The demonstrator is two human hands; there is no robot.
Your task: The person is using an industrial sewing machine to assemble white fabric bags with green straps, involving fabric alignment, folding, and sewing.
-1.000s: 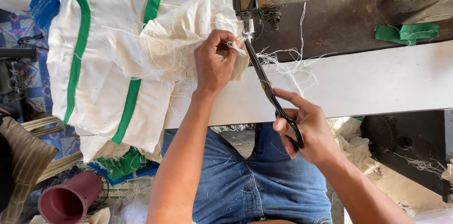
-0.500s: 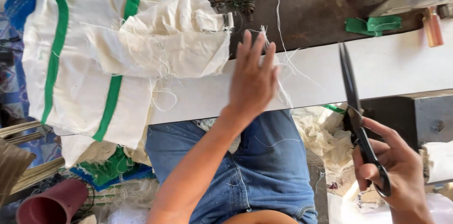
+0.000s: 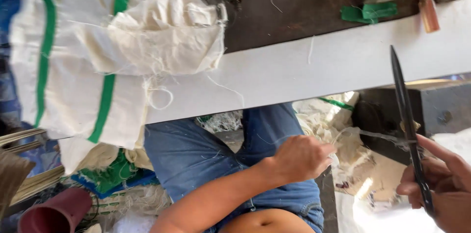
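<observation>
In the head view, the right hand (image 3: pixel 444 184) was cut off at the frame's corner, fingers wrapped round dark scissors (image 3: pixel 408 125) pointing up. The left hand (image 3: pixel 301 157) hung over the lap, fingertips pinched on a pale thread (image 3: pixel 373 135) running to the blades. White cloth with green stripes (image 3: pixel 98 66) lay on the table (image 3: pixel 304 71).

Person wears blue denim shorts (image 3: pixel 206 159), arms bare w/ no sleeves, midriff prob. uncovered.
</observation>
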